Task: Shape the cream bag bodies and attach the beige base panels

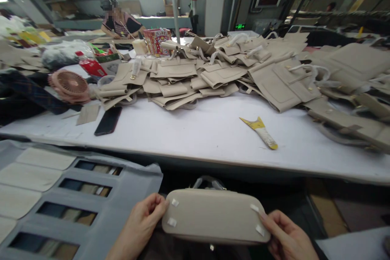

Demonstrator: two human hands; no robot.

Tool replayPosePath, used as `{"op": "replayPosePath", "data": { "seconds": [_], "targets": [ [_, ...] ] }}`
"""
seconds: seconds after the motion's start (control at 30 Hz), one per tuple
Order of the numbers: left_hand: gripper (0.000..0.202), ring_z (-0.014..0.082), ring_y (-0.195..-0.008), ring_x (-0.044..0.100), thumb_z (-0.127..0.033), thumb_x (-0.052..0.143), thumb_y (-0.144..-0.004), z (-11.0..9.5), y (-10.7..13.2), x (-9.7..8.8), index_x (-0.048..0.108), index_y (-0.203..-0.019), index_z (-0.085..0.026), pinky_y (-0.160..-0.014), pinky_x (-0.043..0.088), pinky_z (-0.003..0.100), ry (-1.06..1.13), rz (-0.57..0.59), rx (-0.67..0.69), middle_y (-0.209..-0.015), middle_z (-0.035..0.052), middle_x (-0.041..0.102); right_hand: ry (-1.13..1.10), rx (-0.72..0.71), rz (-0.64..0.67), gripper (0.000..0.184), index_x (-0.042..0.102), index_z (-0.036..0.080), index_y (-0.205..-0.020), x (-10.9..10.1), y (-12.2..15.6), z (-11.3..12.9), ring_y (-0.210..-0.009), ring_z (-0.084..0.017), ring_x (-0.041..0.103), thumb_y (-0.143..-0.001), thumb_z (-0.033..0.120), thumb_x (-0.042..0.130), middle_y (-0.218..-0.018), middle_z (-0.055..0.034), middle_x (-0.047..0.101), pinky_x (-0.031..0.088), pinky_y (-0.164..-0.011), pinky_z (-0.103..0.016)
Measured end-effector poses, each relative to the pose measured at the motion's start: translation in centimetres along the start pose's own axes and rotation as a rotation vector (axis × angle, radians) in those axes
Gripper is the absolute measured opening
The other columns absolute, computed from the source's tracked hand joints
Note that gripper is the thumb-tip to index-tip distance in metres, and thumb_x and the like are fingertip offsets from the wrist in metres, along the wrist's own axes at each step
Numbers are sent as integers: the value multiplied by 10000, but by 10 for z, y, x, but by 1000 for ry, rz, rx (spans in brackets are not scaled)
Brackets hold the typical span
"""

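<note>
Below the near edge of the white table (pixel 189 134), holds a beige bag (pixel 213 213) at both ends, base turned to view, four small white tabs near its corners. Has the left hand (pixel 141 221) clamped on the left end, thumb and forefinger closed at the rim; has the right hand (pixel 284 235) clamped on the opposite end, thumb laid close by the tabs. To the left, just beside the left hand, has a grey cover (pixel 131 185) with windows over blue, beige and brown strips. Beyond the bag, on the table, a yellow-and-white hand tool (pixel 258 132) with a forked end; farther left, a dark phone (pixel 108 121) beside a loose beige piece (pixel 88 114). Behind these, a long heap of beige bags (pixel 175 69), overlapping and blocking much of the table's far side; around its left end, a pink fan (pixel 70 85), a red bottle (pixel 91 66) and a patterned box (pixel 157 42). Past the box, a person (pixel 122 24), lower body hidden. Cannot see all of the handles (pixel 198 182), partly covered behind the bag, nor some fingertips of the right hand. Both forearms cut off at the bottom; contents of the dark space under the table hard to make out.
</note>
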State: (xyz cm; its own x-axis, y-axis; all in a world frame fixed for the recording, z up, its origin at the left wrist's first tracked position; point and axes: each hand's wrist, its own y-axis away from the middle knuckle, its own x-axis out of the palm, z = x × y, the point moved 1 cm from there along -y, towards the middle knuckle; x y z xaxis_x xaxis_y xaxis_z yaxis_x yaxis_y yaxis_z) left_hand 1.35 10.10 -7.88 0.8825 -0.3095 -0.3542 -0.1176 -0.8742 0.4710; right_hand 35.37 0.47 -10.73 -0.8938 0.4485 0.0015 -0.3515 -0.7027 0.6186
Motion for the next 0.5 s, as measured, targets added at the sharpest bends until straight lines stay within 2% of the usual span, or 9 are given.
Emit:
{"op": "replayPosePath", "data": {
  "seconds": [0.2,0.37,0.5],
  "targets": [
    [535,146,-629,399,-690,515,-793,0,0,0,537,-674,-169,-562,328,234,-59,-15,14,-638,-24,425,-18,-2,-43,559,486,188,-602,6,3,5,-386,-47,296,-599,655,792,-458,80,386,194,-377,-194],
    [542,157,-642,431,-692,494,-811,-1,-1,0,565,-682,-169,-568,351,231,-88,-33,30,-647,-8,471,-7,10,-23,575,484,186,-605,7,4,5,-391,-41,296,-585,671,792,-467,79,398,206,-382,-191],
    [560,153,-633,435,-725,511,-784,6,-2,-3,562,-663,-181,-554,357,218,-96,-24,39,-630,-16,467,18,-41,-37,552,459,194,-619,7,3,3,-380,-44,287,-658,661,752,-451,91,369,190,-375,-191]
  ]
}}
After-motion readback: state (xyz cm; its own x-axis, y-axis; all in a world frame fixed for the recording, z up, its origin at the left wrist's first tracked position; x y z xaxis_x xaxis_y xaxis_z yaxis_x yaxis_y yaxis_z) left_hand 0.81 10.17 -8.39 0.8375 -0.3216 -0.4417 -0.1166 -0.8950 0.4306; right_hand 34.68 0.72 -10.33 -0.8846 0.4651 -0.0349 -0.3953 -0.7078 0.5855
